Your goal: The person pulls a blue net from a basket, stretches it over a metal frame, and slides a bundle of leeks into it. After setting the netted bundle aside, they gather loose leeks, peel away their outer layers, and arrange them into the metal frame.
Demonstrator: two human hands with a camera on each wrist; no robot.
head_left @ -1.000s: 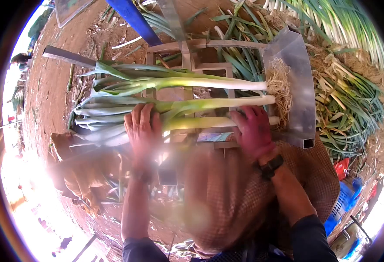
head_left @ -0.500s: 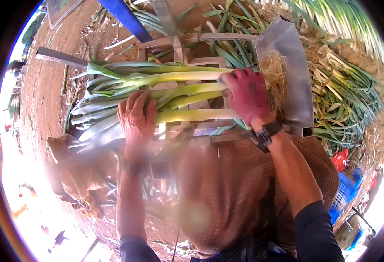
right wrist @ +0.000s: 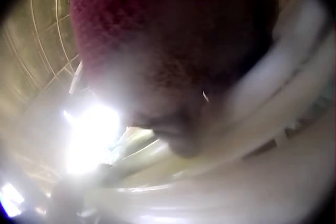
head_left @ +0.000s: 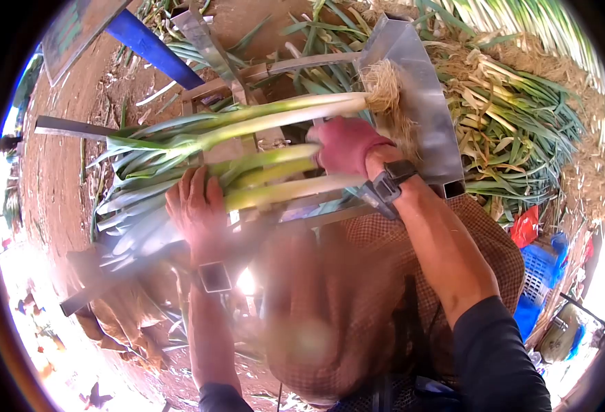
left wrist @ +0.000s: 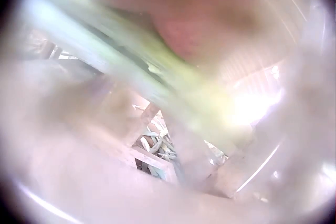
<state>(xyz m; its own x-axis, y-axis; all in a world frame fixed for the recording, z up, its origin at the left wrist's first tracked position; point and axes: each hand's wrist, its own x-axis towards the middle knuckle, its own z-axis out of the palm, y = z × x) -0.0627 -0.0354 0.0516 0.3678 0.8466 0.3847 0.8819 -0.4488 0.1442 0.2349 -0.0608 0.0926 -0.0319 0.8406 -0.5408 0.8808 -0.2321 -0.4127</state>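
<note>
Several leeks (head_left: pixel 268 121) lie side by side across a metal frame, green leaves to the left, roots (head_left: pixel 387 86) at the right near a sheet-metal end plate (head_left: pixel 422 89). My bare left hand (head_left: pixel 198 206) rests over the leaves of the nearer leeks, fingers bent over them. My right hand (head_left: pixel 349 147), in a red glove, curls its fingers over the pale stalks of the nearer leeks; its fingertips are partly hidden. Blurred green stalks (left wrist: pixel 131 50) cross the left wrist view. In the right wrist view the dark red glove (right wrist: pixel 121 29) is over pale stalks (right wrist: pixel 252 145).
A blue post (head_left: pixel 154 49) and a metal bar (head_left: pixel 75 128) stand beyond the frame at the left. Leek piles (head_left: pixel 522 130) lie on the ground at the right. A blue basket (head_left: pixel 537 271) sits lower right. Brown checked cloth (head_left: pixel 371 275) covers the lap.
My right hand has moved up from the nearest stalk, then left along the stalks. The view has shifted, so the frame and leeks appear tilted and farther left. My left hand stays on the leaves.
</note>
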